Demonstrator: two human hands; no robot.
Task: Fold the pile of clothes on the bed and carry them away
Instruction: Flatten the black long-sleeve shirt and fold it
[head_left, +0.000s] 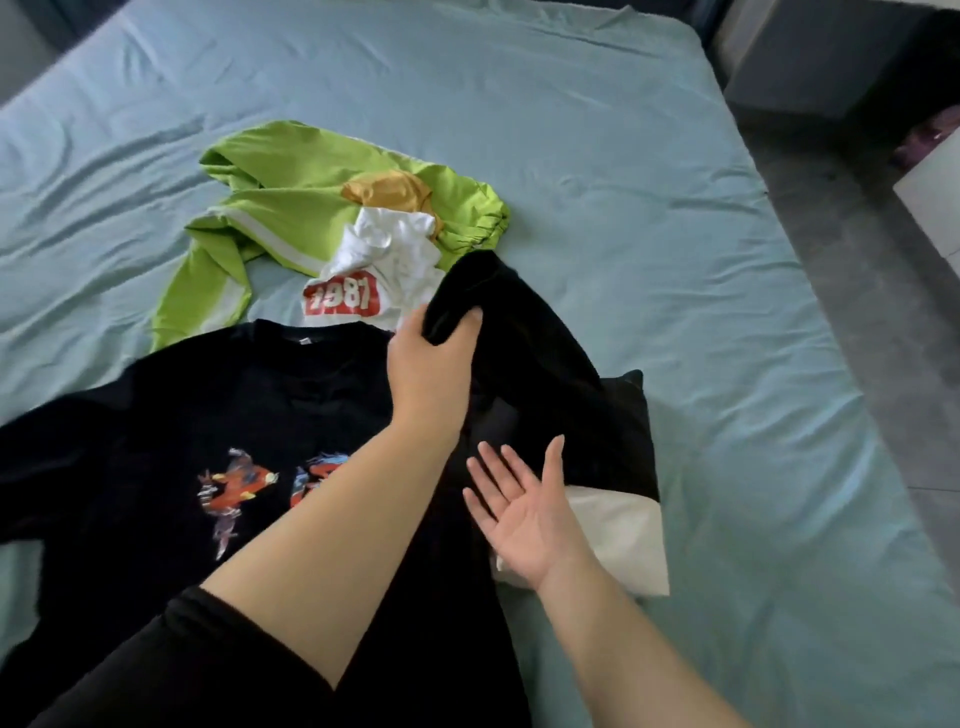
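Black printed T-shirt (156, 441) lies spread on the bed (675, 208), nearest. Beyond it a green garment (291, 208), a mustard piece (389, 189) and a white top (389, 260) are heaped. The left hand (431, 364) has its fingers grasping the T-shirt's lifted sleeve (467, 286). The right hand (524, 514) hovers palm up, fingers released, partly hiding a white cloth (618, 535).

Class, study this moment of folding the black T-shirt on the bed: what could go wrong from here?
The left hand grips only the bunched sleeve of the black printed T-shirt, so the fold may land crooked. That sleeve drapes down to the folded black-and-white garment beside the open right hand and could drag it apart.
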